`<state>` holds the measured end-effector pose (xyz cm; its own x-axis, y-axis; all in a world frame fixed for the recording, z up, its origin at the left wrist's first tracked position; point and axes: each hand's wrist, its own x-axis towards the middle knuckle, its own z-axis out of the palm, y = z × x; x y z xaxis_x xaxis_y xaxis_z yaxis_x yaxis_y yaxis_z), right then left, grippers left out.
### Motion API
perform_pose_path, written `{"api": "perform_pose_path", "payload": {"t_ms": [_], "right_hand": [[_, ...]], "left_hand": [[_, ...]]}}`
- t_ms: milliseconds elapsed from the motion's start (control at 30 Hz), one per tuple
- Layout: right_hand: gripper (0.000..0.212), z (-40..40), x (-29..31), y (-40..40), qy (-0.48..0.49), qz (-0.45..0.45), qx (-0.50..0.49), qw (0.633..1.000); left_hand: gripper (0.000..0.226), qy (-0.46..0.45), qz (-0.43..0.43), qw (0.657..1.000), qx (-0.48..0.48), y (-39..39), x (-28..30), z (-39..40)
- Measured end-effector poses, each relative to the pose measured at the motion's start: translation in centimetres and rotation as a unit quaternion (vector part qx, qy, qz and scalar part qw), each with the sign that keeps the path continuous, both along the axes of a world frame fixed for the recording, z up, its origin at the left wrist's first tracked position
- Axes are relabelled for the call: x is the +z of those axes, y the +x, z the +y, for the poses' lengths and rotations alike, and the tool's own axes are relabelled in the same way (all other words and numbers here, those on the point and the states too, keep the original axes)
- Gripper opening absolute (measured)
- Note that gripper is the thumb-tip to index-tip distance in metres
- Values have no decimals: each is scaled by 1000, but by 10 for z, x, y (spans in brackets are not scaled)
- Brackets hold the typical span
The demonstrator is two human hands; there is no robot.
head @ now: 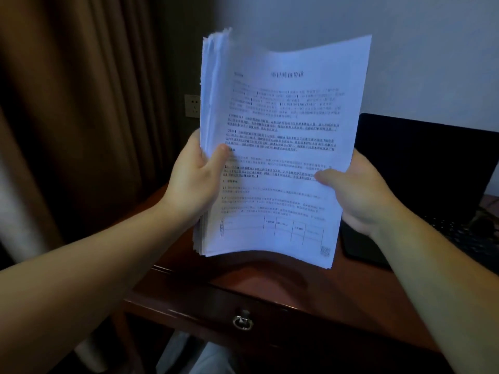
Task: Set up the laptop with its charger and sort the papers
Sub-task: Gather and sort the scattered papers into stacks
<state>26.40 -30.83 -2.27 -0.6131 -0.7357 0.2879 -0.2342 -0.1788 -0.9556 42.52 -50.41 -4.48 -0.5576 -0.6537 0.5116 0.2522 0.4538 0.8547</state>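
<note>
Head view, nearest first: two bare forearms reach forward and up from the lower corners, converging on a thick stack of papers held upright above the desk. On one side the left hand grips the stack's left edge about halfway up, its thumb pressed flat on the printed front sheet and the other fingers curled out of sight behind. Opposite, the right hand clamps the right edge slightly lower, thumb lying across the text, remaining fingers wrapped behind the pages. The stack bows a little, its top-left corner ragged and fanned. Below it lies the reddish-brown wooden desk, with a drawer ring pull on its front. Just beyond the right hand stands the open black laptop, screen dark, keyboard partly hidden by the right wrist. Farther back, a wall socket sits beside brown curtains.
</note>
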Motion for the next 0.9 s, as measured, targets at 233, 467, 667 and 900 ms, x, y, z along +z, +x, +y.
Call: {"api": "perform_pose_path", "payload": {"t_ms": [233,467,667,900], "right_hand": [[40,-2,-27,8,-75,-33,-9,997],[34,-5,-19,1,-104,-62,-22,992],[30,-4,-25,6,-131,-63,-39,989],[22,-11,-7,8,-128,-22,-85,988]], "left_hand": [[58,25,14,1000,3,9,-31,2],[47,82,93,992,-16,-2,-16,6],[48,66,107,991,-43,1,-12,3],[26,83,132,987,-32,-9,7,9]]}}
